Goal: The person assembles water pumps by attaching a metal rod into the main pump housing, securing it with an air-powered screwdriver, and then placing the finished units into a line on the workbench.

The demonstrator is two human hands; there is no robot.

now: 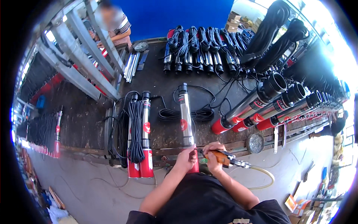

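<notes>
A silver submersible pump (pixel 185 119) with a black top lies lengthwise on the bench in front of me. Its red end (pixel 195 166) points toward my body. My left hand (pixel 186 159) is closed around the pump where silver meets red, thumb and fingers pressed together. In my right hand (pixel 214 159) is an orange air tool (pixel 222 158), its nose turned toward the pump's red end. Whether the nose touches the pump cannot be made out. A pale yellow hose (pixel 266 179) runs from the tool's rear. The pump's black cable (pixel 203 115) lies coiled behind it.
Two pumps with bundled cable (pixel 136 130) lie left on the bench (pixel 164 140). Several upright pumps (pixel 250 106) stand right, beside a round metal dish (pixel 255 143). More pumps (pixel 199 59) line the back. A metal frame (pixel 80 56) rises left, a person (pixel 118 26) beyond it.
</notes>
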